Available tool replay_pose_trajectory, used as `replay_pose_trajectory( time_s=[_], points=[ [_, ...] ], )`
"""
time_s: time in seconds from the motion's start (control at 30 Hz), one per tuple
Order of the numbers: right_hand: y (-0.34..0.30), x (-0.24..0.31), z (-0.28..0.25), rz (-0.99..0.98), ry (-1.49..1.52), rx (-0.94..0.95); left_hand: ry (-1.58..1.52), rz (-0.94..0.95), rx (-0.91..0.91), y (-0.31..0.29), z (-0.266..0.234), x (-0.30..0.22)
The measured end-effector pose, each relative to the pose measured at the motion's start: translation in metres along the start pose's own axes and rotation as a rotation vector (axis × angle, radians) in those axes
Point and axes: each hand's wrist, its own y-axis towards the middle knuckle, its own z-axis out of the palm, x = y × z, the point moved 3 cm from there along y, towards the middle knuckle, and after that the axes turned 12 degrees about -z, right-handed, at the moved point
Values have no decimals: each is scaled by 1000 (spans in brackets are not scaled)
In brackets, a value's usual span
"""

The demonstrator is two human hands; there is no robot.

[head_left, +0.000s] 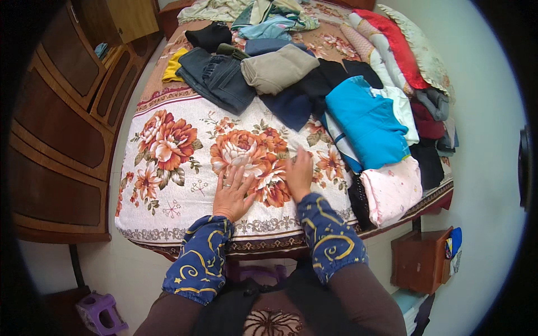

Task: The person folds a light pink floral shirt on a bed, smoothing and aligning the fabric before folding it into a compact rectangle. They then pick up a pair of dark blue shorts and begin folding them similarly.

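My left hand (pixel 232 193) lies flat on the floral bedspread (pixel 185 199), fingers spread, a ring on one of them. Close by on the right, my right hand (pixel 300 175) is over the same cloth, seen partly edge-on and a little blurred. Its fingers look stretched out, and no object shows in it. Both forearms wear blue sleeve covers (pixel 330 238) with yellow swirls. Beyond the hands lie folded dark jeans (pixel 221 78) and a folded beige garment (pixel 278 68). To the right are a bright blue garment (pixel 367 123) and a folded pale pink one (pixel 392 190).
Brown wooden wardrobes (pixel 53 140) line the left side. Pillows (pixel 412 50) and more clothes fill the bed's right edge. A crumpled blanket (pixel 269 22) lies at the far end. A purple stool (pixel 102 313) and a wooden nightstand (pixel 417 260) stand on the floor.
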Motion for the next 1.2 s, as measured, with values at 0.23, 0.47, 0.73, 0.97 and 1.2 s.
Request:
replay_pose_trajectory(
  time_s=[0.23, 0.47, 0.73, 0.97, 1.2],
  points=[
    [105, -41, 49, 443, 228, -371, -3, -13, 30, 5, 2, 4],
    [76, -17, 56, -20, 487, -175, 26, -11, 18, 3, 3, 5],
    [-99, 50, -21, -380, 549, 445, 103, 70, -52, 4, 0, 0],
    [-167, 49, -35, -283, 572, 404, -396, 50, 23, -40, 3, 7],
    [-196, 67, -51, -46, 562, 282, -1175, -561, 165, -107, -10, 15]
  ],
)
